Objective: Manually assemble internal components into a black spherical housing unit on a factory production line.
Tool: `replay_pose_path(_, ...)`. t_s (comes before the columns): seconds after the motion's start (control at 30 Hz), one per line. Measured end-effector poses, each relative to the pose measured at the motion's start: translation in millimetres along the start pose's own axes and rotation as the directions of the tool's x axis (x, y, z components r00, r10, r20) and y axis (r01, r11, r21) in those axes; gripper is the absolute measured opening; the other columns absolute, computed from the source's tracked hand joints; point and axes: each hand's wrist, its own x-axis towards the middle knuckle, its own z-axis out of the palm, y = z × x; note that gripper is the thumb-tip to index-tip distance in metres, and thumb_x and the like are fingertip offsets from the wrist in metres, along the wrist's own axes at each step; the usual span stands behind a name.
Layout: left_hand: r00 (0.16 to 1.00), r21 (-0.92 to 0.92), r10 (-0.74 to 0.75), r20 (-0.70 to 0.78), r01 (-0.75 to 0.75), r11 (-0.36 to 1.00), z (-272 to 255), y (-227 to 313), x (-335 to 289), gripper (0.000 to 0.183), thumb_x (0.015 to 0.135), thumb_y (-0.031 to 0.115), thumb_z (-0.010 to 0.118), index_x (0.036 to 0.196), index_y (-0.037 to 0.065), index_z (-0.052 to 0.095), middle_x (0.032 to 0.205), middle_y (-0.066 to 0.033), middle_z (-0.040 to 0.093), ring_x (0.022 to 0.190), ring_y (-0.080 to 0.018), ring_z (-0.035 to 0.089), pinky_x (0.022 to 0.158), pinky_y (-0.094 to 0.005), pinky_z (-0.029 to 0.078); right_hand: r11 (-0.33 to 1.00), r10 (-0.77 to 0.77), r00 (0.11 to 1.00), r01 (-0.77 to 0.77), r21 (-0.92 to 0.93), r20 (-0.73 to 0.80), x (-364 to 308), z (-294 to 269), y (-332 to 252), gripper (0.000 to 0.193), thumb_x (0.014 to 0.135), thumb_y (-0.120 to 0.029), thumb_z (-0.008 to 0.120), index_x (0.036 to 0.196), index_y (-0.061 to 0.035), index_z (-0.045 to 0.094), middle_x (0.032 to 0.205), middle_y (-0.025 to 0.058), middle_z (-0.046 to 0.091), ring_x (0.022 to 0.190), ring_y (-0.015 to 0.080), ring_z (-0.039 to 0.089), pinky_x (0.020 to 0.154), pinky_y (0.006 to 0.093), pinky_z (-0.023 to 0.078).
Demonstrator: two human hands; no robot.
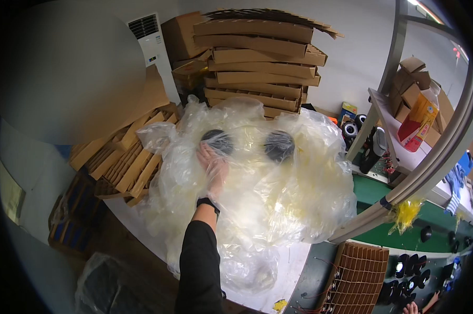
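My left hand [214, 163] reaches from the lower edge, with a dark sleeve and a black wristband. It is under clear plastic film, fingers stretched out against the lower left side of a dark round object [218, 141]. The film blurs that object's kind. To its right, a second dark round object [279, 145] shows through the film. Around both lies a large, crumpled heap of clear plastic bags [278, 204], with pale yellowish contents that I cannot make out. My right hand is not visible.
Cardboard trays are stacked [262, 68] behind the heap. Divided cardboard boxes [132, 167] stand at left. The heap rests on a white table [294, 261]. At right are a metal-framed shelf [383, 115] and a cardboard divider [359, 272]; another person's hands [412, 309] show at lower right.
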Motion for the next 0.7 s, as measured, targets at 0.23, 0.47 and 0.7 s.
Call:
replay_pose_path(0.23, 0.917, -0.307, 0.389, -0.086, -0.396, 0.866, 3.9, -15.3, 6.4, 0.061, 0.083, 0.024, 0.055, 0.133, -0.007, 0.039, 0.135, -0.0274, 0.041, 0.131, -0.0387, 0.034, 0.112, -0.0462, 0.021, 0.997, 0.017, 1.0, -0.016, 0.077, -0.011, 14.0, -1.6, 17.2, 0.03, 0.095, -0.011, 0.045, 0.123, -0.0022, 0.047, 0.108, 0.0088, 0.054, 0.092, 0.0149, 0.051, 0.078, 0.0258, 0.038)
replay_pose_path(0.47, 0.842, 0.034, 0.538, -0.051, -0.537, 0.843, 18.2, -43.1, 18.4, 0.065, 0.081, 0.027, 0.06, 0.133, -0.005, 0.038, 0.118, -0.0251, 0.054, 0.119, -0.0368, 0.046, 0.11, -0.0477, 0.024, 0.986, 0.044, 0.999, -0.047, 0.161, 0.026, 39.8, 9.0, 35.7, 0.028, 0.093, -0.015, 0.052, 0.119, -0.0065, 0.05, 0.095, 0.004, 0.055, 0.076, 0.0092, 0.049, 0.061, 0.0211, 0.035)
replay_pose_path(0.7, 0.929, -0.519, 0.371, 0.011, -0.312, 0.796, -114.5, -11.1, -46.2, 0.066, 0.076, 0.033, 0.071, 0.125, 0.001, 0.042, 0.112, -0.0233, 0.056, 0.108, -0.0351, 0.053, 0.106, -0.0472, 0.024, 0.995, 0.053, 0.998, -0.056, 0.077, 0.042, 29.2, 89.9, -8.6, 0.026, 0.093, -0.02, 0.055, 0.117, -0.0103, 0.051, 0.087, -0.0012, 0.056, 0.065, 0.0048, 0.05, 0.052, 0.0164, 0.035)
